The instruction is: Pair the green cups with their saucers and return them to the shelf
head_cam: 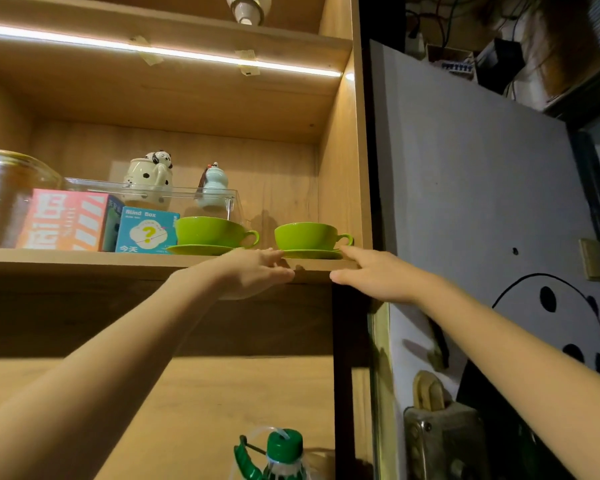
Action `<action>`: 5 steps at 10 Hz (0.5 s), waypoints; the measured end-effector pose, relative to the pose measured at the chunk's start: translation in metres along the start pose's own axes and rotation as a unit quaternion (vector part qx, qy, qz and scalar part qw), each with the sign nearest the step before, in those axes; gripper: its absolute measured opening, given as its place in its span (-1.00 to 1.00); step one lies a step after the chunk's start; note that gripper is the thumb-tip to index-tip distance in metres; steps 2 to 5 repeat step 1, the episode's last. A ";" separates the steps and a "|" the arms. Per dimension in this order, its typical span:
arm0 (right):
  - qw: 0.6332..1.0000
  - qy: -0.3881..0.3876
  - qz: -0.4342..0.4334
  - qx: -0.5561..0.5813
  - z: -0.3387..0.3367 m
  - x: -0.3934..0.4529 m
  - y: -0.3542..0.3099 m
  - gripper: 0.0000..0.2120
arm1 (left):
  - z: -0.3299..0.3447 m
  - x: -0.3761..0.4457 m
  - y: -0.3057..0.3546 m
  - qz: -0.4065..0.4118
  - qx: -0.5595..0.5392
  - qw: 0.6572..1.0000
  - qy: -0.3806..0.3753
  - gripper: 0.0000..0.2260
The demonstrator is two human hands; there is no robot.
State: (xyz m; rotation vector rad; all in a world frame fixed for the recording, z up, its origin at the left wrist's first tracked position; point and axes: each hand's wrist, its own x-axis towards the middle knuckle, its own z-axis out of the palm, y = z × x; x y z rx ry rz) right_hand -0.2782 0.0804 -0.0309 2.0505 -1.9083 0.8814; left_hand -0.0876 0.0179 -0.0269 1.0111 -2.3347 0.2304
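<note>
Two green cups stand on green saucers on the wooden shelf. The left cup rests on its saucer; the right cup rests on its saucer near the shelf's right end. My left hand reaches up to the shelf's front edge, fingers stretched toward the left rim of the right saucer. My right hand is at the saucer's right side, a fingertip touching the rim below the cup handle. Neither hand clasps anything.
A blue "Blind Box" carton and a pink box sit left of the cups. Behind them a clear riser carries a panda mug and a pale blue figurine. A green-capped bottle stands below. A white door is at right.
</note>
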 end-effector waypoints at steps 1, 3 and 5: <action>0.994 0.079 -0.047 0.066 -0.015 -0.021 -0.010 -0.44 | -0.018 -0.017 0.001 0.025 -0.063 0.992 0.103 -0.64; 0.994 0.079 -0.047 0.066 -0.015 -0.021 -0.010 -0.44 | -0.018 -0.017 0.001 0.025 -0.063 0.992 0.103 -0.64; 0.994 0.079 -0.047 0.066 -0.015 -0.021 -0.010 -0.44 | -0.018 -0.017 0.001 0.025 -0.063 0.992 0.103 -0.64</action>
